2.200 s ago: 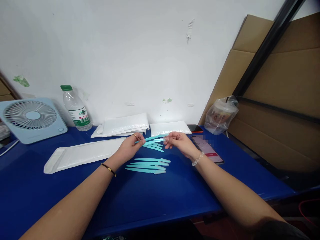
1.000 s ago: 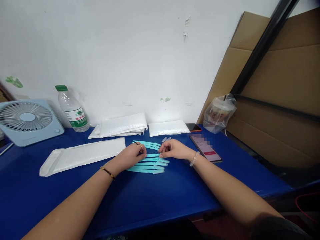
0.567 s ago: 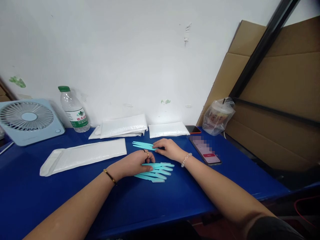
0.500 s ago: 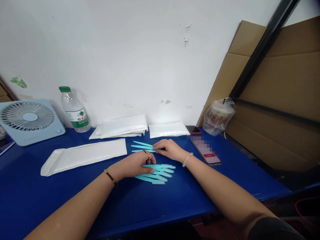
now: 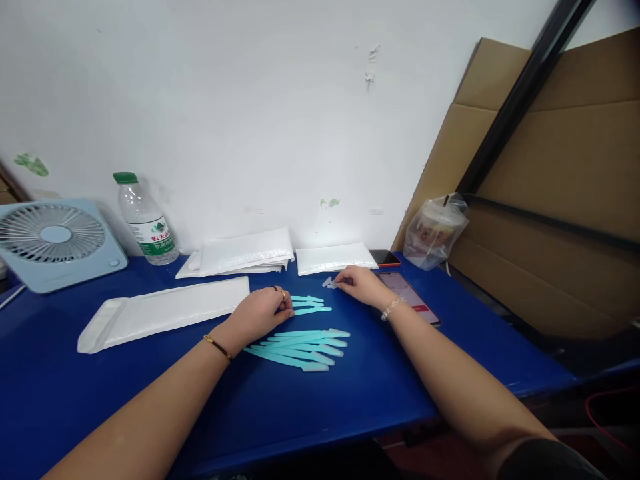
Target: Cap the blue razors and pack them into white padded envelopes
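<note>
Several turquoise eyebrow razors (image 5: 300, 347) lie fanned on the blue table, pale caps over their heads at the right. Just beyond them, my left hand (image 5: 265, 312) is closed around the handle ends of a few more razors (image 5: 313, 304), whose bare heads point right. My right hand (image 5: 365, 285) is up and to the right, apart from the razors, with thumb and fingers pinched on small clear caps (image 5: 330, 283). How many caps it holds is unclear.
A white bubble mailer (image 5: 165, 313) lies left of my left hand. More mailers (image 5: 245, 252) are stacked by the wall, beside a water bottle (image 5: 150, 223) and a fan (image 5: 60, 243). A phone (image 5: 413, 300) lies under my right wrist; a bagged drink cup (image 5: 435, 232) stands behind it.
The clear caps have come off the razors under my right hand, which has moved right with them. My left hand has shifted up and left from the capped razors to the uncapped ones.
</note>
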A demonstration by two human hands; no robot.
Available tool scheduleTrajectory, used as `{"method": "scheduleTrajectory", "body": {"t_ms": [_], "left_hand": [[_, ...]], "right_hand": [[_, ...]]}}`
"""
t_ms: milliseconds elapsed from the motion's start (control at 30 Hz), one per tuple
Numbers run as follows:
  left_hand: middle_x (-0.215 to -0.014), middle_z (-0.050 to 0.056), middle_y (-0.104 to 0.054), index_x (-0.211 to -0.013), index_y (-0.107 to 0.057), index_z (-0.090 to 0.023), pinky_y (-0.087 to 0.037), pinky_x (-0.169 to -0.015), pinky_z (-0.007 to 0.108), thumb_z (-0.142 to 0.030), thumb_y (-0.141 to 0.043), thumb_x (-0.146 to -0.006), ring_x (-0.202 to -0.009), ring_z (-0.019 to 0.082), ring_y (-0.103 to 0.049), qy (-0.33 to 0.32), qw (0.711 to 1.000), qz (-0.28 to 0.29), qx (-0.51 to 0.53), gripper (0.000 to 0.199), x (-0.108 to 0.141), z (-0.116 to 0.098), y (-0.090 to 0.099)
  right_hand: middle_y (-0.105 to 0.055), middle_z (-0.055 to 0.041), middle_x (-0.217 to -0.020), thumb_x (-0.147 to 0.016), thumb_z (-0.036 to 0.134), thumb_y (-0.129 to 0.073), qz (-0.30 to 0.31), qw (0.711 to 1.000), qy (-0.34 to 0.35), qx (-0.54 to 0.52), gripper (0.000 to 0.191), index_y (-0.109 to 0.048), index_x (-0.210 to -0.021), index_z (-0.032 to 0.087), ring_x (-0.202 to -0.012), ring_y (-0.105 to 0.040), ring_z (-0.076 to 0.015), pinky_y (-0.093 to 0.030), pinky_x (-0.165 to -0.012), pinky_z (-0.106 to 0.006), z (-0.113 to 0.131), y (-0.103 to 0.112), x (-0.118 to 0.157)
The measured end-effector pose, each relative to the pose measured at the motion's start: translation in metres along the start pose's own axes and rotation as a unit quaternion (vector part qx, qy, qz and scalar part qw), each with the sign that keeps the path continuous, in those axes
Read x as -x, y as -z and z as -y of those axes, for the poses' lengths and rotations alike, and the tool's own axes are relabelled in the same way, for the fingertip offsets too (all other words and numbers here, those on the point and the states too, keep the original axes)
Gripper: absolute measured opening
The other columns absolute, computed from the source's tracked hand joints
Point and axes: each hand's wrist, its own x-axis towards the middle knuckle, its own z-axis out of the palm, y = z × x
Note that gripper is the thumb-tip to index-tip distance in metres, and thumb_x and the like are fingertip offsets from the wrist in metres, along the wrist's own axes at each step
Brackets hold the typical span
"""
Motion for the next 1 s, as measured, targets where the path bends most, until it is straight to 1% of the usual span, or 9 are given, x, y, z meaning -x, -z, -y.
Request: {"method": "scheduleTrajectory", "body": {"t_ms": [67, 167, 367, 467, 533, 633, 733, 900, 1000], "left_hand": [[-0.081, 0.001, -0.062, -0.077, -0.061, -0.022, -0.036, -0.057, 0.026, -0.041, -0.052, -0.079, -0.07, 0.017, -0.055, 0.002, 1.0, 0.002, 0.002, 0.021, 0.0, -0.001, -0.001], [-0.08, 0.0, -0.062, -0.075, -0.061, -0.022, -0.036, -0.057, 0.026, -0.041, -0.053, -0.078, -0.069, 0.016, -0.055, 0.005, 1.0, 0.013, 0.006, 0.02, 0.0, 0.0, -0.001], [-0.075, 0.001, -0.062, -0.072, -0.06, -0.022, -0.036, -0.056, 0.026, -0.036, -0.051, -0.079, -0.065, 0.015, -0.054, 0.024, 0.999, 0.022, 0.035, 0.018, 0.0, 0.001, -0.003], [-0.076, 0.001, -0.062, -0.071, -0.06, -0.022, -0.036, -0.056, 0.027, -0.036, -0.05, -0.079, -0.065, 0.016, -0.054, 0.024, 0.999, 0.014, 0.042, 0.019, 0.0, 0.003, -0.004], [-0.077, 0.002, -0.062, -0.072, -0.059, -0.021, -0.036, -0.056, 0.027, -0.038, -0.048, -0.079, -0.066, 0.017, -0.055, 0.027, 0.998, 0.005, 0.057, 0.021, 0.001, 0.004, -0.003], [-0.079, 0.003, -0.063, -0.076, -0.059, -0.02, -0.038, -0.057, 0.027, -0.041, -0.047, -0.08, -0.068, 0.017, -0.055, 0.046, 0.996, -0.014, 0.08, 0.024, 0.001, 0.008, -0.002], [-0.077, 0.002, -0.062, -0.08, -0.058, -0.021, -0.038, -0.056, 0.027, -0.042, -0.047, -0.08, -0.067, 0.017, -0.056, 0.06, 0.994, -0.026, 0.088, 0.024, 0.001, 0.01, 0.0], [-0.078, 0.003, -0.063, -0.081, -0.058, -0.021, -0.038, -0.055, 0.026, -0.045, -0.047, -0.081, -0.068, 0.017, -0.056, 0.06, 0.993, -0.032, 0.098, 0.026, 0.0, 0.01, -0.002], [-0.076, 0.003, -0.062, -0.081, -0.058, -0.02, -0.037, -0.054, 0.026, -0.046, -0.047, -0.08, -0.067, 0.016, -0.056, 0.062, 0.993, -0.031, 0.097, 0.028, -0.001, 0.01, -0.003]], "right_hand": [[-0.064, -0.0042, -0.087, -0.078, 0.02, -0.059, 0.006, 1.0, 0.005, 0.0, 0.013, -0.068, -0.087, 0.019, -0.071, -0.056, -0.0141, -0.043, -0.068, -0.026, 0.001, -0.004, 0.0], [-0.063, -0.0043, -0.085, -0.076, 0.015, -0.059, 0.012, 1.0, 0.004, 0.001, 0.013, -0.066, -0.087, 0.018, -0.07, -0.054, -0.0131, -0.042, -0.067, -0.025, 0.006, -0.009, -0.002], [-0.06, 0.0003, -0.07, -0.072, 0.011, -0.06, 0.053, 0.993, -0.065, -0.083, 0.017, -0.061, -0.088, 0.015, -0.06, -0.053, -0.0107, -0.041, -0.059, -0.022, 0.009, -0.009, -0.002], [-0.062, -0.0003, -0.069, -0.068, 0.009, -0.061, 0.089, 0.986, -0.083, -0.116, 0.013, -0.062, -0.08, 0.015, -0.06, -0.055, -0.0112, -0.042, -0.057, -0.022, 0.008, -0.006, 0.0], [-0.063, -0.0008, -0.069, -0.069, 0.008, -0.059, 0.103, 0.986, -0.078, -0.105, 0.01, -0.063, -0.074, 0.016, -0.061, -0.055, -0.0114, -0.042, -0.058, -0.022, 0.01, -0.005, 0.002], [-0.062, -0.0009, -0.072, -0.07, 0.01, -0.06, 0.069, 0.995, -0.046, -0.053, 0.01, -0.063, -0.075, 0.017, -0.063, -0.055, -0.0119, -0.041, -0.059, -0.023, 0.014, -0.005, 0.004], [-0.061, -0.0014, -0.074, -0.074, 0.018, -0.062, 0.021, 0.999, -0.037, -0.012, 0.009, -0.06, -0.082, 0.017, -0.064, -0.054, -0.0128, -0.039, -0.059, -0.023, 0.017, -0.008, 0.004], [-0.062, -0.0025, -0.072, -0.08, 0.023, -0.058, 0.009, 0.997, -0.069, 0.03, 0.009, -0.059, -0.086, 0.016, -0.064, -0.054, -0.014, -0.037, -0.06, -0.024, 0.021, -0.011, 0.002], [-0.063, -0.004, -0.078, -0.081, 0.029, -0.059, 0.011, 0.997, -0.07, 0.037, 0.016, -0.06, -0.091, 0.017, -0.067, -0.055, -0.0152, -0.037, -0.059, -0.024, 0.022, -0.013, 0.001]]}}
